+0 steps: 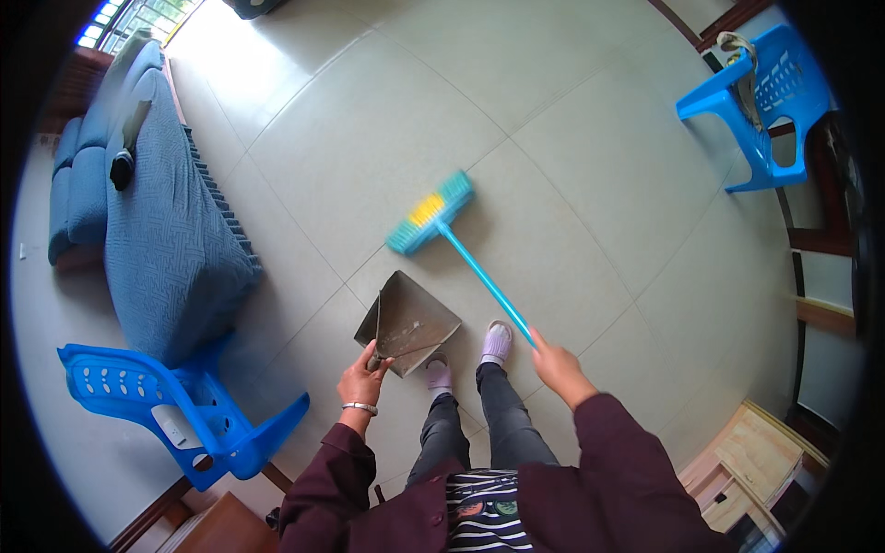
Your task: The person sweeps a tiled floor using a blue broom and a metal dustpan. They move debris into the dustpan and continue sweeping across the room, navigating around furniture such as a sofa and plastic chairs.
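My right hand [559, 366] grips the turquoise handle of a push broom [487, 280]. The broom's head, with green and yellow bristles, is slightly blurred and lies over the tiles ahead of me. In my left hand [363, 377] is the handle of a metal dustpan [423, 311], whose pan hangs or rests before my feet; I cannot tell whether it touches the floor. Some pale debris [415, 325] shows inside the pan. A gap of bare tile separates the broom head from the dustpan.
To the left stands a sofa [166, 228] under a blue cover, with a dark item [122, 169] on it. A blue plastic chair [187, 408] is at near left, another blue chair [788, 83] at far right. Wooden furniture [757, 449] stands at lower right. Glossy tiles [553, 193] cover the floor.
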`<action>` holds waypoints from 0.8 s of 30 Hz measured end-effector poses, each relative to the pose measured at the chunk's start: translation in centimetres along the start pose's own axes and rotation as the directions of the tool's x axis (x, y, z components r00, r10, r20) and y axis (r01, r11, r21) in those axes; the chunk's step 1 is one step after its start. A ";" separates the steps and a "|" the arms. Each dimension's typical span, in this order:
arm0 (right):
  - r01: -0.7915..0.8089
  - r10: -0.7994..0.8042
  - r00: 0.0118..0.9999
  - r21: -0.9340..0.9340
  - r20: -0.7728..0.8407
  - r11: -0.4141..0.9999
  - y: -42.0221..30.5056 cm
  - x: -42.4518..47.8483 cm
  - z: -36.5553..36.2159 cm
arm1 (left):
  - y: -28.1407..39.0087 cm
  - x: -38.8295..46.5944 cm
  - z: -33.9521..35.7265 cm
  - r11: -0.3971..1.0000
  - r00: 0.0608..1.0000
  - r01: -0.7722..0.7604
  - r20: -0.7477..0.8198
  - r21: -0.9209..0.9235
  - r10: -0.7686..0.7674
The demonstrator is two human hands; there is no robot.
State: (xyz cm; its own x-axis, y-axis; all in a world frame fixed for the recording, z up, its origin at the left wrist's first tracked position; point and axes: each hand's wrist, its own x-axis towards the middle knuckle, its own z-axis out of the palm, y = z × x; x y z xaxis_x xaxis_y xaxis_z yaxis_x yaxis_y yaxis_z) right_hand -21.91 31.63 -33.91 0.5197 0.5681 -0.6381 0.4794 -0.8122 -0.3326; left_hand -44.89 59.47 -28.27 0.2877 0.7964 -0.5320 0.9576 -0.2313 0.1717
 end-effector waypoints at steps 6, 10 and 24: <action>-0.195 0.196 0.978 -0.014 0.072 0.981 9.8 -14.5 -2.2 | -0.3 -0.2 -1.1 0.996 0.999 -0.046 -0.010 0.079 0.047; -0.272 0.272 0.961 0.310 0.044 0.911 9.6 -14.5 -5.4 | 0.8 1.4 -0.7 0.986 0.994 -0.106 0.038 0.131 0.101; -0.675 0.302 0.738 0.663 0.604 0.324 -0.5 -14.0 -1.2 | 3.3 4.2 1.4 0.937 0.959 -0.248 0.196 0.244 0.203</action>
State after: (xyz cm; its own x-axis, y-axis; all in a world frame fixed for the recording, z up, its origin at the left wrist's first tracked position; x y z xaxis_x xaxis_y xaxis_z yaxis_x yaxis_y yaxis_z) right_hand -28.60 24.25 -24.02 0.1013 0.0941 -0.9904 -0.6647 -0.7343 -0.1377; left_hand -40.49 61.21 -31.09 0.4733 0.6078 -0.6376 0.8296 -0.5510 0.0906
